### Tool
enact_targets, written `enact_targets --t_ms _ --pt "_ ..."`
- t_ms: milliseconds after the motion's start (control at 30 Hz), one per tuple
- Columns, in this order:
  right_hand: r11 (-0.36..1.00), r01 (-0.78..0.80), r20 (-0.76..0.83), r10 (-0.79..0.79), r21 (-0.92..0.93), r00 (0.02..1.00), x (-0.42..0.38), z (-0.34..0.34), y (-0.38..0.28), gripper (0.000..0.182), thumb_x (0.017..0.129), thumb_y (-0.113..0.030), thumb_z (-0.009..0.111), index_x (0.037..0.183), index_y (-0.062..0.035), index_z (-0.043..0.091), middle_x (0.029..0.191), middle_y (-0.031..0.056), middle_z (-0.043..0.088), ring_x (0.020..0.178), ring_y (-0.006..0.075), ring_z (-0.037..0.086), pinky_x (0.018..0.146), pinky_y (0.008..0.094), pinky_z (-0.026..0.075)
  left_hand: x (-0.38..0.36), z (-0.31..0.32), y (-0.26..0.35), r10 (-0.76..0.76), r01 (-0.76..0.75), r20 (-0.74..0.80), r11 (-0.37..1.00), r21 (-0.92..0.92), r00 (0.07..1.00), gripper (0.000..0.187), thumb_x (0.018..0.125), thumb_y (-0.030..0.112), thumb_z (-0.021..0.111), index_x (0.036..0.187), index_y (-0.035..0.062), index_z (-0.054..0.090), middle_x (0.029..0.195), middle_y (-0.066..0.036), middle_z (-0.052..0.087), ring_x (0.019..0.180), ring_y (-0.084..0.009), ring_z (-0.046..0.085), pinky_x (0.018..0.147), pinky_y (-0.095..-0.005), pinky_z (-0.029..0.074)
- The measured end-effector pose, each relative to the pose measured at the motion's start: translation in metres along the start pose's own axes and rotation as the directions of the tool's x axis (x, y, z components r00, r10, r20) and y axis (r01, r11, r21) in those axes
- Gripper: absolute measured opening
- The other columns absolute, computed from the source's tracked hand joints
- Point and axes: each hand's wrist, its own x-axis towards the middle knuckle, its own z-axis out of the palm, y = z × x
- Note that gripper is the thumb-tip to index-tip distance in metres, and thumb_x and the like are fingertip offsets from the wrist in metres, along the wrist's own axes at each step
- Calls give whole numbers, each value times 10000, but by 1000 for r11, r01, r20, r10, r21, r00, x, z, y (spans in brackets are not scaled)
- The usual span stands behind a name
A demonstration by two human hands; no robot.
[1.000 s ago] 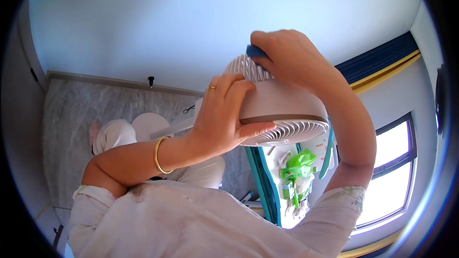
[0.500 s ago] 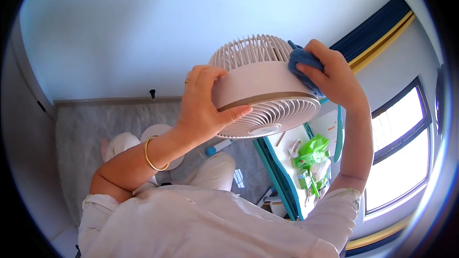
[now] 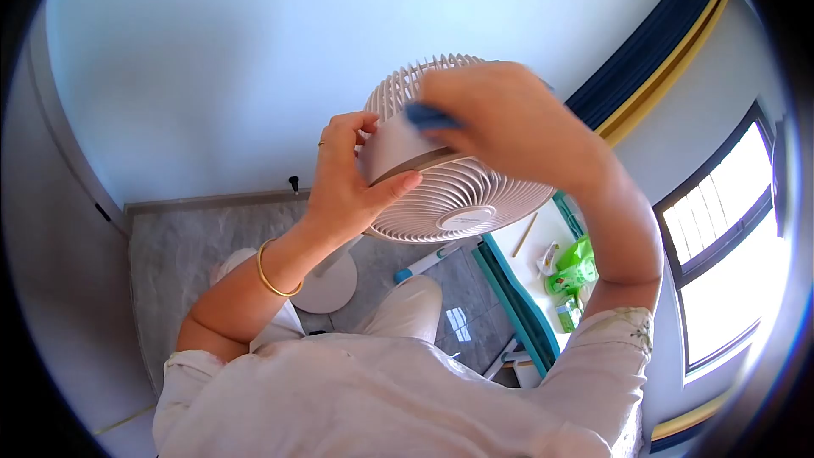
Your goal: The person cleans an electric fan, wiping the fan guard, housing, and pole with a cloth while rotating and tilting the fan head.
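Observation:
A round, pale fan head (image 3: 468,218) with spiral grilles is in front of me, its front face tilted downward. My left hand (image 3: 348,174) grips its left side, the thumb over the front rim and the fingers on the outer band. A blue cloth (image 3: 431,116) is bunched in my right hand (image 3: 517,123), which is blurred and lies across the top of the band, close to my left hand. The cloth touches the band, and my right hand hides much of the fan's right side.
The fan's round base (image 3: 329,287) stands on the grey tiled floor (image 3: 203,242). At the right, a white table (image 3: 530,267) with teal edges holds green packages (image 3: 577,267). Beyond it are a window (image 3: 716,203) and a blue and yellow curtain (image 3: 644,51).
My right hand has moved left along the band with the cloth, from the fan's right side toward my left hand. The view has shifted slightly, and more of the base shows.

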Motion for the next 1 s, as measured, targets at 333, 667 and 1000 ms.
enact_targets --t_ms 333,667,1000 --pt "980 -196 -260 195 21 946 -57 -8 13 182 813 -163 641 890 -32 541 736 167 589 712 366 585 623 424 457 0 2 -1 67 -67 0 996 52 998 641 708 441 781 1124 44 498 1059 -96 494 953 -224 455 820 -354 402" --pt "887 -326 -224 408 328 885 -80 3 83 177 856 -182 656 918 -34 582 739 85 582 663 168 534 646 282 452 3 -8 5 -30 29 58 999 18 998 616 736 446 761 1123 41 504 1093 -91 503 981 -225 476 852 -367 416" --pt "868 -311 -200 408 388 891 -91 -7 74 233 847 -227 640 943 -17 606 773 158 614 679 232 565 665 330 465 63 21 81 385 -545 423 750 375 820 631 770 406 732 1198 -27 565 1242 -188 528 1147 -348 479 978 -414 387"
